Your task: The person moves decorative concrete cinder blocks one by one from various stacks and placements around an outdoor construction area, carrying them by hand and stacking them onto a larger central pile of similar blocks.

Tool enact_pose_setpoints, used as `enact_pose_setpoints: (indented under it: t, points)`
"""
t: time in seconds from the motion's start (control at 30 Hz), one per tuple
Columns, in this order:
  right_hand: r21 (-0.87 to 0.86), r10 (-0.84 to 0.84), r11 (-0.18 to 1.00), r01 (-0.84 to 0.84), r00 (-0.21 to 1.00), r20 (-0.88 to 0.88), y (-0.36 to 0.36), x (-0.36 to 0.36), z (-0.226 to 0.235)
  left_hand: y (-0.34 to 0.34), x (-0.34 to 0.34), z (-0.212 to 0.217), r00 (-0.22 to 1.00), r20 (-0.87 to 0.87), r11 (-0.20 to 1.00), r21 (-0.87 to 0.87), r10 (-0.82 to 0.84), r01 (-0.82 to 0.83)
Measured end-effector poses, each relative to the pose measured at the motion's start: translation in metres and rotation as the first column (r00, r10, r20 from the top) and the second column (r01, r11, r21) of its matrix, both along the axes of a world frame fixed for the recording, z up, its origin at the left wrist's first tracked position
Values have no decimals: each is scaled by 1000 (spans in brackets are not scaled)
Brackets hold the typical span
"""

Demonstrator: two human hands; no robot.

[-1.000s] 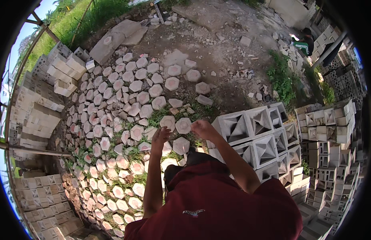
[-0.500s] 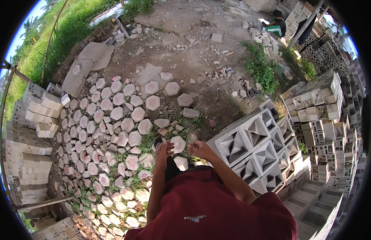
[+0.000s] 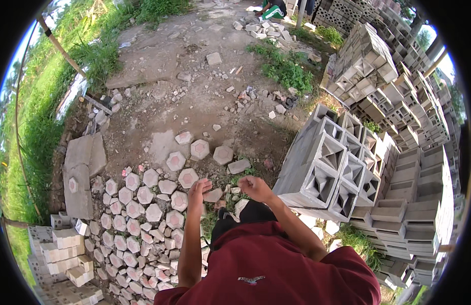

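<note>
My left hand (image 3: 199, 193) is held out in front of my body, fingers stretched and apart, with nothing in it. It hovers over hexagonal paving blocks (image 3: 188, 178) with reddish centres and beside a broken grey piece (image 3: 213, 195) on the ground. My right hand (image 3: 256, 188) is raised at about the same height, its fingers curled in; nothing shows in them. The closest thing to its right is a stack of grey concrete vent blocks (image 3: 321, 168) with angular openings. Neither hand touches any block.
Many hexagonal blocks and rubble cover the ground at left. Hollow blocks (image 3: 68, 251) are piled at lower left, and tall block stacks (image 3: 360, 63) line the right. A cracked slab (image 3: 79, 175) lies left. Far ahead, a person (image 3: 272, 10) sits by rubble (image 3: 266, 30); weeds (image 3: 283, 66) grow nearer.
My view has turned to the right and moved forward over the ground. Both hands stay raised and apart; the vent block stack is now closer alongside my right arm.
</note>
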State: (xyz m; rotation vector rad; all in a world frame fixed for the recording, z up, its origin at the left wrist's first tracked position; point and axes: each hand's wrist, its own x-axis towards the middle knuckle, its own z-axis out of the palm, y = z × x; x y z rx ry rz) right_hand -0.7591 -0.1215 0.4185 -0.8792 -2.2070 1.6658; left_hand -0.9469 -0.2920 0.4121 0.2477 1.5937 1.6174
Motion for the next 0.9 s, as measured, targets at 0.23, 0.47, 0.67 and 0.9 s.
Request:
enact_pose_setpoints:
  t: [0.23, 0.47, 0.67, 0.9]
  points:
    - [-235, -297, 930, 282, 955, -26, 14, 22, -20, 68, -22, -9, 975, 79, 978, 2, -210, 210]
    - [-453, -477, 777, 437, 878, 30, 38, -4, -22, 119, -21, -7, 929, 96, 934, 54, -357, 353]
    - [-252, -328, 906, 340, 940, 90, 133, -44, -52, 212, -54, -8, 941, 54, 943, 18, -334, 333]
    - [237, -376, 905, 352, 924, 63, 280, -65, -39, 391, -73, -24, 908, -1, 907, 48, -419, 419]
